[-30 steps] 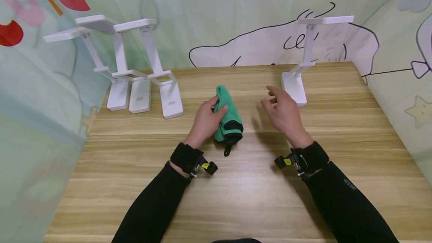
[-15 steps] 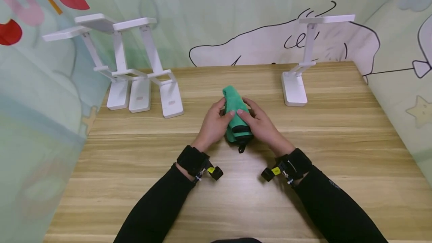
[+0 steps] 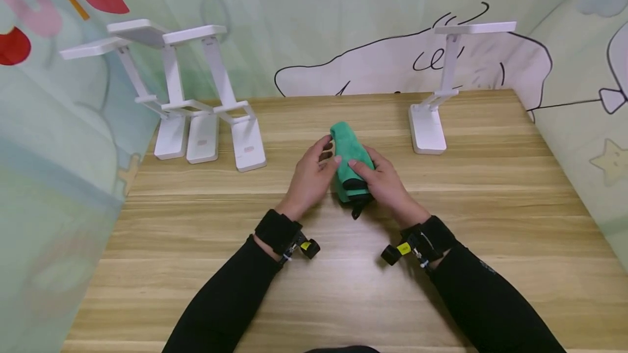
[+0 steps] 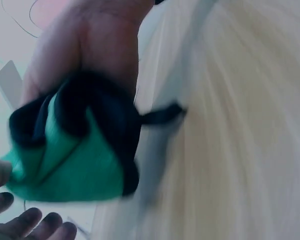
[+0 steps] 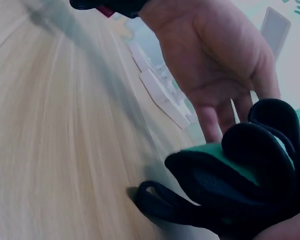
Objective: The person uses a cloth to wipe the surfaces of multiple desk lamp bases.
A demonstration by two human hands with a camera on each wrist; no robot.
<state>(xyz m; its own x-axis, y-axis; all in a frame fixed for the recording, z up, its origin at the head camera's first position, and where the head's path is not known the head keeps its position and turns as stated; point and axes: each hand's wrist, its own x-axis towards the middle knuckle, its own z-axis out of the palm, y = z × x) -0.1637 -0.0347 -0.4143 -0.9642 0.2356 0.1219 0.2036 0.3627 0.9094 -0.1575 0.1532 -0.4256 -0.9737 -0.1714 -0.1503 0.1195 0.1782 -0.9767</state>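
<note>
A green towel [image 3: 349,146], folded into a narrow bundle with black edging, is held above the middle of the table. Its black hanging loop [image 5: 160,207] points toward the person. My right hand [image 3: 390,184] grips the bundle from the right, thumb on top and fingers hidden behind it. At the left side of the bundle is my left hand [image 3: 309,178], its relaxed fingers spread and its thumb tip near the cloth. In the left wrist view, the left fingers [image 4: 22,225] show below the towel with a gap between.
Three white folding desk lamps [image 3: 248,146] stand close together at the back left of the wooden table [image 3: 319,298]. A similar white lamp [image 3: 427,129] stands at the back right. A printed curtain [image 3: 314,20] hangs behind and at both sides.
The right hand came in from beside the right lamp and took hold of the towel. The towel shifted right, and the left hand, which gripped it earlier, has let go.
</note>
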